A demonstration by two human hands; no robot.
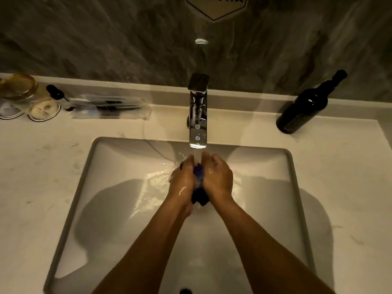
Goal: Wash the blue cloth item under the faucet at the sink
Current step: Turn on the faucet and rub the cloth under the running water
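A small blue cloth item [199,194] is bunched between my two hands, directly under the chrome faucet [198,115]. Water runs from the spout onto the cloth and my fingers. My left hand [182,181] presses on the cloth from the left, and my right hand [217,177] presses from the right, both wet. Only a narrow strip of the cloth shows between the palms and below the wrists. All of this is over the white rectangular sink [89,179].
A dark glass bottle [307,105] stands on the counter at the back right. At the back left are a clear tray of toiletries [110,107], a small pump bottle [56,92] and glass cups on paper coasters [43,109]. A marble wall rises behind.
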